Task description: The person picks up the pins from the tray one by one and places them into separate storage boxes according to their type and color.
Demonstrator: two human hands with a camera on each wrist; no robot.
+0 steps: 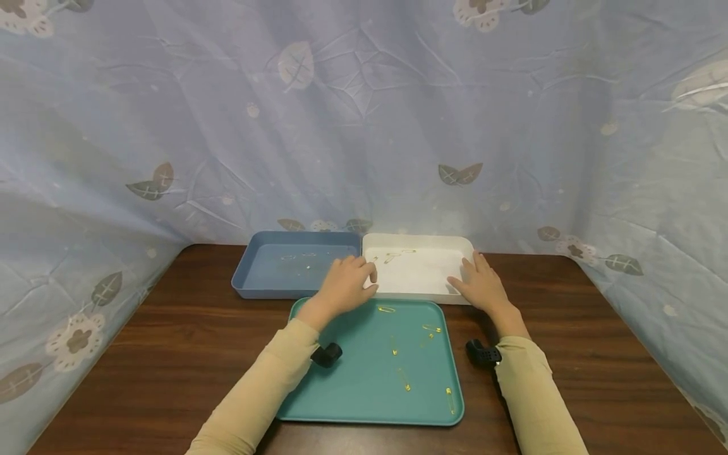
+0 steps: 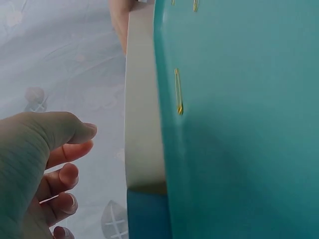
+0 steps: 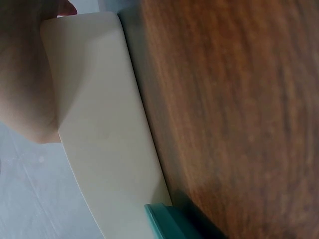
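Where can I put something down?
The dark wooden table is bare left of the left cream sleeve and right of the right cream sleeve. Crowded: the left hand hovers by the rectangular blue tray, the right hand touches the rectangular white tray, gold safety pins dot the rectangular teal tray's right half.

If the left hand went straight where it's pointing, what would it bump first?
Probably the white tray, or the safety pins lying in it, though how high the left hand hovers is unclear.
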